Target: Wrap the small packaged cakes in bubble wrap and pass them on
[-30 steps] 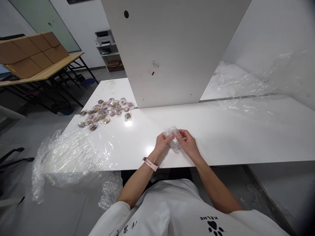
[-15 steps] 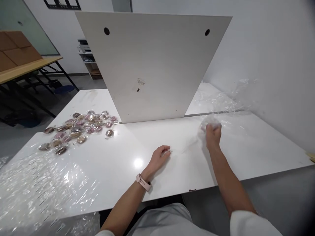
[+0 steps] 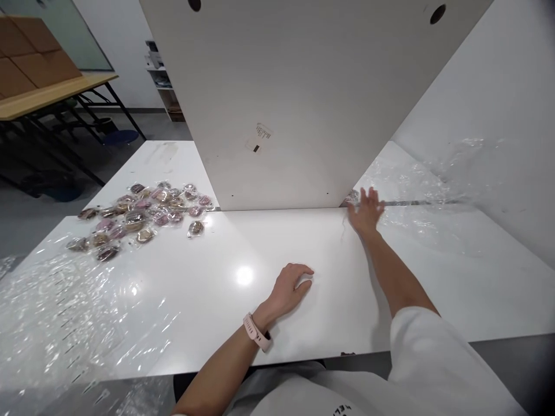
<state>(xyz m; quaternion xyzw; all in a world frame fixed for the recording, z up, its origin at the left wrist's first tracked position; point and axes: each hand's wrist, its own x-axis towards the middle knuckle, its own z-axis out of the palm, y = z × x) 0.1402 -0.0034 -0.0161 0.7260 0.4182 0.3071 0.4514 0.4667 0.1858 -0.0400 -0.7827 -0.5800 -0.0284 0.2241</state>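
My right hand (image 3: 366, 212) reaches to the back of the white table (image 3: 208, 277), close to the lower right corner of the upright white panel (image 3: 299, 110). Its fingers are spread. Just beyond its fingertips lies a small item in clear wrapping (image 3: 352, 196), partly hidden by the hand and the panel. Nearer to me, my left hand (image 3: 291, 287) rests over the tabletop with fingers curved and the thumb apart, nothing between them. A pink watch band (image 3: 256, 332) circles that wrist.
Several round brown, pink and tan pieces in clear wrappers (image 3: 135, 218) are heaped at the left. Flat clear plastic bags (image 3: 56, 323) cover the near left corner. Loose clear film (image 3: 433, 173) lies at the right rear against the wall. Cardboard boxes (image 3: 37, 55) stand on a wooden table behind.
My right hand has moved forward to the panel's corner and opened, letting go of the clear-wrapped item it held. The left hand has barely moved. The view has tilted downward.
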